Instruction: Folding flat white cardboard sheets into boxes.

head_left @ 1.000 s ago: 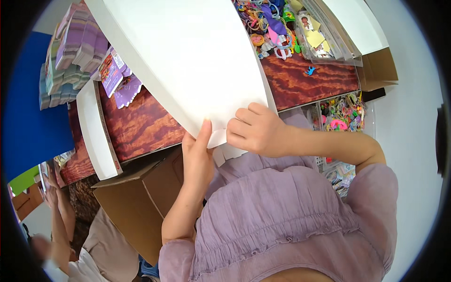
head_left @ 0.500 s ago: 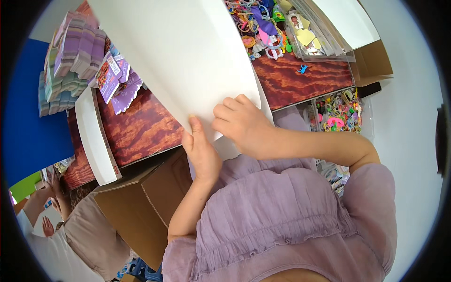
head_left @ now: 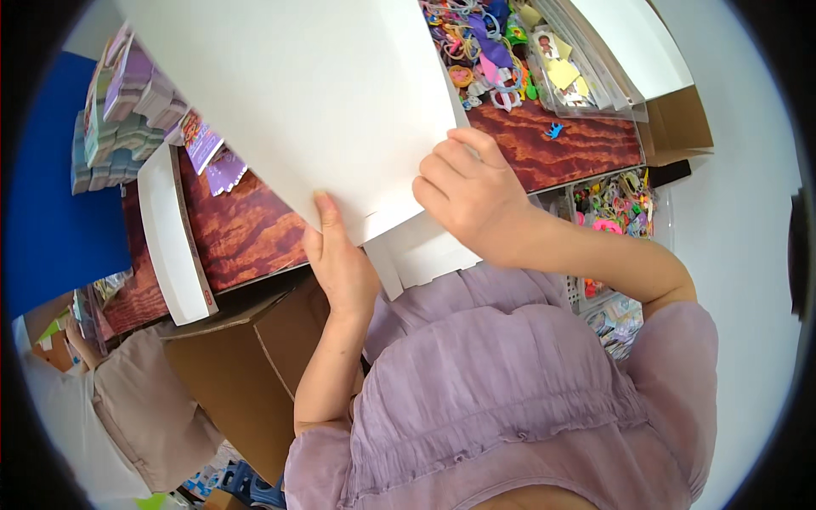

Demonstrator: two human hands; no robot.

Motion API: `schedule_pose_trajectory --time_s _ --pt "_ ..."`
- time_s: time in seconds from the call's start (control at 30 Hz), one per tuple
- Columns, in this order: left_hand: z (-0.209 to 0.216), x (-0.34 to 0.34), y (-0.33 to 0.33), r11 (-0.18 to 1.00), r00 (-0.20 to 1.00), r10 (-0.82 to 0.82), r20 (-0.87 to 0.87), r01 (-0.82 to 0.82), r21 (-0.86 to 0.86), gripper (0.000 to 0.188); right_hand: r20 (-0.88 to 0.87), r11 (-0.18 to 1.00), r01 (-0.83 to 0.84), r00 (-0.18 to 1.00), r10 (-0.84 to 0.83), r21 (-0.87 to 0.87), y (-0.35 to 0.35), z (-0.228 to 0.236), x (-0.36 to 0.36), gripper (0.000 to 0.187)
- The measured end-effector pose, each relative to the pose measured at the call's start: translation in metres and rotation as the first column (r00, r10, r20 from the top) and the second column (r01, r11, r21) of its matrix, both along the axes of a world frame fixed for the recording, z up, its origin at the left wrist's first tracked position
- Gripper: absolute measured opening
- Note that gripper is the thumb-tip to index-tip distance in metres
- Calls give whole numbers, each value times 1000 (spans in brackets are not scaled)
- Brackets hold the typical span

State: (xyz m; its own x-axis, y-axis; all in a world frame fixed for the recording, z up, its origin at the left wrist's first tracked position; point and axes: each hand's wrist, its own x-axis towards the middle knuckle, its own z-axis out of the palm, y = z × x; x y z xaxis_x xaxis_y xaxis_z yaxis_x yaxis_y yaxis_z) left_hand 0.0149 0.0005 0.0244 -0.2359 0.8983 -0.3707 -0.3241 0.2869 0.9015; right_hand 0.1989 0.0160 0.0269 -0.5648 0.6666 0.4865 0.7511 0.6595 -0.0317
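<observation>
I have the large white card stretched out over the tabletop — my left hand pinches its near corner between thumb and fingers. My right hand's fingers curl at its right edge; whether they pinch, I can't tell.

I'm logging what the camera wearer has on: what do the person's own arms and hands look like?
The left hand and right hand are bare: no gloves, and no ring or bracelet shows. The forearms are uncovered too. The loose mauve sleeves are about elbow-length and match the gathered, ruffle-trimmed garment.
</observation>
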Motion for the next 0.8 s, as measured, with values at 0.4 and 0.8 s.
schedule_pose_trajectory --time_s 0.4,0.8 --pt "-17 2 2 997 1000 -7 -11 8 80 37 25 920 -103 992 121 -378 -1 -5 5 17" --pt "18 -83 68 753 617 -541 -572 658 -1 22 273 990 -120 952 135 -72 78 112 58 35"
